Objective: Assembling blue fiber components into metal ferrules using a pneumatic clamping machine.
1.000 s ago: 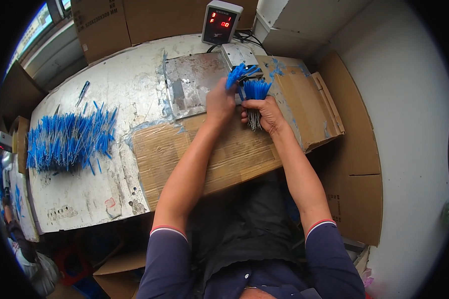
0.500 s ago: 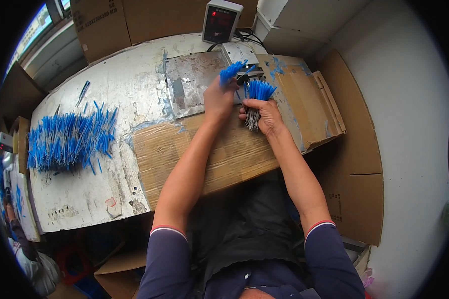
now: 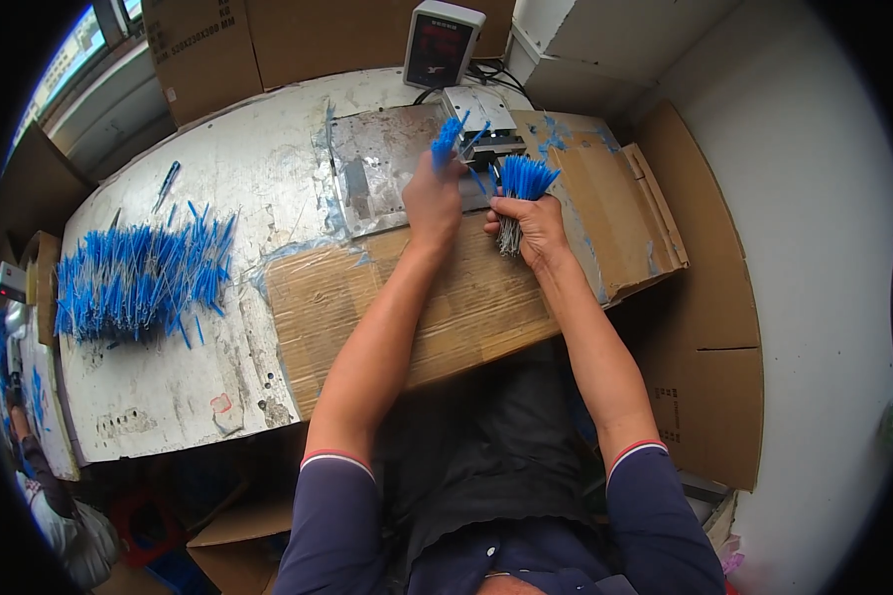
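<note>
My left hand (image 3: 433, 206), a little blurred, is closed around a small bunch of blue-ended thin pieces (image 3: 445, 142) that points up and away from me. To its right, my right hand (image 3: 536, 226) grips a thicker bundle of thin wire-like pieces (image 3: 527, 178), blue at the top with grey metallic stems below the fingers. Some single blue pieces slant between the two hands. Just beyond them stands a small white device (image 3: 478, 107) with a dark slot at its front. A large pile of the same pieces (image 3: 139, 278) lies on the left of the table.
A display box (image 3: 441, 45) stands behind the device, with black cables beside it. A metal plate (image 3: 377, 149) and flattened cardboard (image 3: 407, 307) cover part of the worn white table (image 3: 238, 188). A pen (image 3: 167, 185) lies beyond the pile. Another person's arm (image 3: 28, 441) shows at far left.
My right hand has shifted slightly right and away with its bundle. The bunch in my left hand has tilted more upright. The red digit on the display no longer shows clearly.
</note>
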Available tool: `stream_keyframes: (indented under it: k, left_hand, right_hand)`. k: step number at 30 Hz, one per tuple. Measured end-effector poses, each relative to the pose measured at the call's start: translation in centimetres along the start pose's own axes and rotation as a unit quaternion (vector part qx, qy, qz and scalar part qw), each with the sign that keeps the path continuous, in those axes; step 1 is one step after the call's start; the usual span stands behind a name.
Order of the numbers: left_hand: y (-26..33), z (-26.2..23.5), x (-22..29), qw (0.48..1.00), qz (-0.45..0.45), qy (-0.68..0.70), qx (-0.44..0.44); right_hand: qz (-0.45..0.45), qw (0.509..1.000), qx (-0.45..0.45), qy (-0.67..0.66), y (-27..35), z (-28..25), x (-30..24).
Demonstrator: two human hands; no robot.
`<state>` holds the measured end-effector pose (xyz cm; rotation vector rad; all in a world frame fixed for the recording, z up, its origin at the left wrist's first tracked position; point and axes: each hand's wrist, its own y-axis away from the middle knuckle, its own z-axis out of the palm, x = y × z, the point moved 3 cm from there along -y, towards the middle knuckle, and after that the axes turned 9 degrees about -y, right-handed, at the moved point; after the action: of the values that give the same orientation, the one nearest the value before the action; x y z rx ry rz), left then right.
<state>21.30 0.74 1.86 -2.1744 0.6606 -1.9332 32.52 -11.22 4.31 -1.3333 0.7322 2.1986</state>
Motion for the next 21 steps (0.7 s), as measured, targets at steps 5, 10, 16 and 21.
stream_keyframes:
  k: [5,10,16,21]
  left_hand:
    - [-0.1,-0.3,0.6,0.995,-0.088,0.036,0.019]
    - [0.0,-0.7,0.3,0.995,-0.086,0.040,0.025]
    - [0.0,-0.6,0.6,0.996,-0.078,0.022,0.020]
    - [-0.2,-1.0,0.1,0.989,0.044,-0.107,0.096]
  right_hand:
    - [-0.036,0.996,0.081,0.010,-1.4,-1.0,-0.5]
    - [-0.067,0.990,0.114,0.048,-2.2,-0.6,-0.3]
    - [-0.068,0.985,0.143,0.064,-2.2,0.0,-0.3]
    - [-0.044,0.988,0.146,0.033,-2.2,0.2,-0.2]
